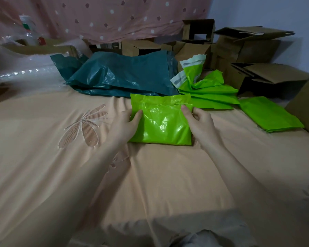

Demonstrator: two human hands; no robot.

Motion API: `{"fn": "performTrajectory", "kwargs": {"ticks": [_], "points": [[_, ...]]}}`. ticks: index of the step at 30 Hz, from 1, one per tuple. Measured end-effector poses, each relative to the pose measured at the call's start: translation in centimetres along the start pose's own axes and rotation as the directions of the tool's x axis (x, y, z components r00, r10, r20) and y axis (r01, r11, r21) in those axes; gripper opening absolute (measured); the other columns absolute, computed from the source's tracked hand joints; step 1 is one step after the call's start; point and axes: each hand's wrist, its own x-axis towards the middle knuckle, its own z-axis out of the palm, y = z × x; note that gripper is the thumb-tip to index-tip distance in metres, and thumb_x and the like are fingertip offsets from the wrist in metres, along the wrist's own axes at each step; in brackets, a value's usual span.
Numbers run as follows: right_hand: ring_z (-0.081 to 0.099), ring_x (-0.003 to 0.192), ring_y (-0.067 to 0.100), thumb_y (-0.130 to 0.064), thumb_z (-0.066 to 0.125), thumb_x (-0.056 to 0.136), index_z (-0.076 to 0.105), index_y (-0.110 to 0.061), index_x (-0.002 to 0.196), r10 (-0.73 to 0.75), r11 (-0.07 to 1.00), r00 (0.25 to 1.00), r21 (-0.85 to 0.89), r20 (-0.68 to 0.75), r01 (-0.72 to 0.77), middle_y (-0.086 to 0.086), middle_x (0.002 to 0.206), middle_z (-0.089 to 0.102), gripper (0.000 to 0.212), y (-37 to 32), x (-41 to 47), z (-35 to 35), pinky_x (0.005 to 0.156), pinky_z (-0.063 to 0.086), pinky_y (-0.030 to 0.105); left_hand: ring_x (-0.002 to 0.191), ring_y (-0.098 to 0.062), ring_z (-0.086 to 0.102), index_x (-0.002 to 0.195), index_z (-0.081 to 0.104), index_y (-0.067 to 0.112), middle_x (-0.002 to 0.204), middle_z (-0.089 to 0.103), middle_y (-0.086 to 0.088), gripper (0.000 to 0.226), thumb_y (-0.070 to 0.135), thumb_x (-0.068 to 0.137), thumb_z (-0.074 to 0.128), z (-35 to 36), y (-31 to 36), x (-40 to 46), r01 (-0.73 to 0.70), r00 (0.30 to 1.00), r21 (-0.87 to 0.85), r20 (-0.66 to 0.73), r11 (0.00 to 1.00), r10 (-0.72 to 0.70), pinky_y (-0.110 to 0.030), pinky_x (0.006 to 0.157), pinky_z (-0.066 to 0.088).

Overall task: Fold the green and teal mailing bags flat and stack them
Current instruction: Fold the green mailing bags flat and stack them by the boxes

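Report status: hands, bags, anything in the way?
Both hands, left and right, grip folded green bag by its sides. Teal bags unfolded behind. Nothing in the way.

Brown cardboard boxes (pixel 243 49) crowd the peach bedsheet's (pixel 150 175) far edge, beside seemingly clear plastic wrap (pixel 16 72).

A folded bag (pixel 161 122) lies on the bedsheet (pixel 43 166) between both hands. Behind it sit a heap of larger bags (pixel 121 77) (leftward) and loose bags (pixel 209 90); cardboard boxes (pixel 248 50) stand farthest back.
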Motion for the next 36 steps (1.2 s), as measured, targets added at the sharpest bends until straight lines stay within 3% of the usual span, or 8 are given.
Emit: {"fn": "performTrajectory", "kwargs": {"ticks": [9, 13, 18, 23, 27, 31, 33, 36], "points": [[0.03, 0.053, 0.018, -0.04, 0.063, 0.086, 0.032, -0.012, 0.052, -0.001, 0.985, 0.998, -0.17, -0.068, -0.011, 0.004, 0.049, 0.029, 0.054, 0.5, 0.5, 0.7, 0.053, 0.022, 0.035, 0.073, -0.023, 0.05, 0.079, 0.056, 0.012, 0.064, 0.051, 0.0, 0.024, 0.028, 0.095, 0.047, 0.3, 0.0, 0.2, 0.031, 0.999, 0.019, -0.036, 0.999, -0.03, -0.03, 0.06, 0.027], [0.057, 0.077, 0.028, -0.043, 0.06, 0.086, 0.064, 0.001, 0.08, 0.037, 0.978, 0.996, -0.201, -0.079, -0.052, 0.015, 0.078, 0.064, 0.044, 1.1, 0.3, 1.0, 0.067, 0.042, 0.036, 0.084, -0.026, 0.057, 0.091, 0.064, 0.012, 0.083, 0.059, -0.004, 0.022, 0.031, 0.089, 0.053, 0.3, -0.8, 0.7, 0.06, 0.991, 0.037, -0.123, 0.998, -0.055, -0.033, 0.071, 0.039], [0.058, 0.086, 0.025, -0.039, 0.06, 0.087, 0.069, -0.008, 0.093, 0.077, 0.974, 0.996, -0.211, -0.05, -0.086, 0.009, 0.089, 0.067, 0.032, 0.6, 0.2, 0.5, 0.069, 0.04, 0.031, 0.088, -0.021, 0.053, 0.102, 0.066, 0.014, 0.091, 0.058, -0.004, 0.025, 0.033, 0.091, 0.054, 0.5, -1.3, 1.1, 0.115, 0.993, -0.013, -0.03, 0.993, -0.115, -0.027, 0.07, 0.033], [0.057, 0.075, 0.027, -0.032, 0.065, 0.084, 0.064, 0.001, 0.085, 0.097, 0.995, 0.995, -0.02, -0.031, -0.098, 0.014, 0.08, 0.067, 0.033, 0.5, 0.3, 0.7, 0.066, 0.043, 0.033, 0.077, -0.016, 0.054, 0.093, 0.065, 0.018, 0.076, 0.059, 0.002, 0.013, 0.027, 0.092, 0.055, 0.6, -0.7, 1.1, 0.137, 0.991, -0.256, 0.038, 0.957, -0.132, -0.019, 0.058, 0.038], [0.06, 0.085, 0.019, -0.049, 0.071, 0.063, 0.064, -0.001, 0.091, 0.196, 0.957, 0.98, 0.224, -0.026, -0.186, 0.008, 0.087, 0.064, 0.055, 0.2, 0.3, 1.0, 0.08, 0.047, 0.035, 0.083, -0.016, 0.06, 0.09, 0.067, 0.018, 0.087, 0.066, -0.003, 0.01, 0.023, 0.091, 0.059, 0.0, 0.5, 0.6, 0.208, 0.977, -0.566, 0.075, 0.798, -0.202, -0.027, 0.076, 0.048], [0.052, 0.058, 0.019, -0.024, 0.072, 0.076, 0.061, -0.007, 0.072, 0.197, 0.901, 0.98, 0.386, 0.042, -0.198, 0.003, 0.064, 0.057, 0.021, -0.7, 0.2, 0.4, 0.049, 0.041, 0.021, 0.093, -0.02, 0.066, 0.097, 0.071, 0.019, 0.098, 0.072, -0.003, 0.013, 0.026, 0.089, 0.062, -0.4, 1.0, 0.5, 0.193, 0.978, -0.657, 0.068, 0.729, -0.199, -0.033, 0.085, 0.051], [0.065, 0.072, 0.021, -0.014, 0.071, 0.077, 0.07, -0.012, 0.082, 0.176, 0.872, 0.983, 0.454, 0.057, -0.182, 0.004, 0.078, 0.07, 0.005, -1.0, 0.3, 0.2, 0.064, 0.056, 0.029, 0.1, -0.022, 0.065, 0.1, 0.07, 0.018, 0.103, 0.071, -0.006, 0.014, 0.022, 0.089, 0.062, -0.6, 1.1, 0.5, 0.165, 0.984, -0.693, 0.072, 0.702, -0.16, -0.036, 0.091, 0.05], [0.064, 0.104, 0.031, -0.003, 0.067, 0.078, 0.07, -0.004, 0.099, 0.155, 0.85, 0.987, 0.504, 0.046, -0.157, 0.017, 0.105, 0.069, 0.021, -1.5, 0.4, 0.0, 0.096, 0.049, 0.044, 0.1, -0.021, 0.063, 0.107, 0.068, 0.011, 0.105, 0.069, -0.009, 0.02, 0.01, 0.089, 0.059, -0.7, 1.0, 0.6, 0.121, 0.993, -0.732, 0.091, 0.671, -0.08, -0.038, 0.094, 0.048]]}}
